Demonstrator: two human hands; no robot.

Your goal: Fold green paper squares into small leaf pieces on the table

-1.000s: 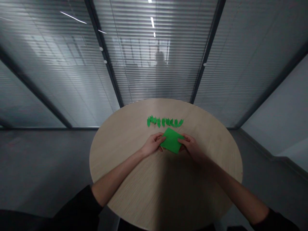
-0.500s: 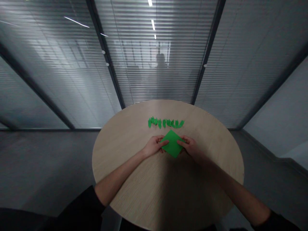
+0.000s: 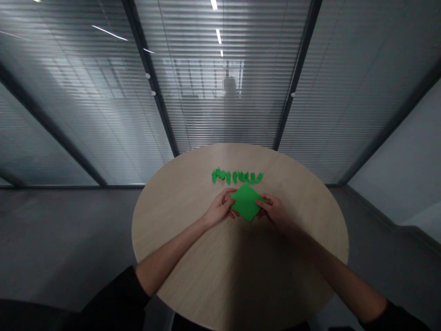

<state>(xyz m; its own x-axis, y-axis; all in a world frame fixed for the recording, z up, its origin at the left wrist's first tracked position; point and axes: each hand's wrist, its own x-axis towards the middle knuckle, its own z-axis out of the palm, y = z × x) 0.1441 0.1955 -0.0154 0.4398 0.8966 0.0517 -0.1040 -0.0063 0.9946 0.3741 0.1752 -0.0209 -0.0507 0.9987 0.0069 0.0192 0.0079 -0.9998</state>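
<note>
Green paper square (image 3: 246, 201) sits as a diamond between both hands, slightly farther forward than half a second ago, its top corner just short of the row of small green paper scraps (image 3: 237, 176). Left hand (image 3: 218, 208) and right hand (image 3: 274, 211) each pinch a side corner, half-closed; the fingertips under the paper are hidden. Both hands rest near the middle of the round pale-wood table (image 3: 179, 197).
</note>
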